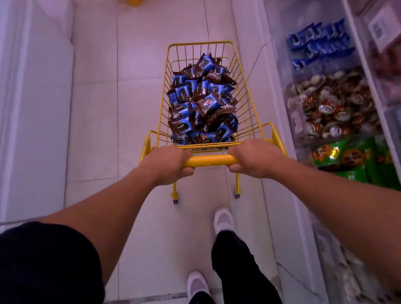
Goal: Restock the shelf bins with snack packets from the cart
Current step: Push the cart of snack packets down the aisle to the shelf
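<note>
A small yellow wire cart point(249, 112) stands on the pale tiled floor point(107, 127) of a narrow aisle. Its basket is heaped with snack packets point(201, 102) in blue and brown wrappers, piled above the rim at the far end. The left hand point(168, 164) is clamped round the left end of the cart's yellow handle bar point(210, 161), and the right hand point(253, 157) is clamped round its right end, fingers curled under in each grip. Just right of the cart rise clear shelf bins point(282, 73): one holds blue packets point(319, 42), the next toward the person holds round foil-wrapped sweets point(330, 106), the next green packets point(353, 160). Behind the cart are the person's white shoes point(222, 220) and dark trousers.
</note>
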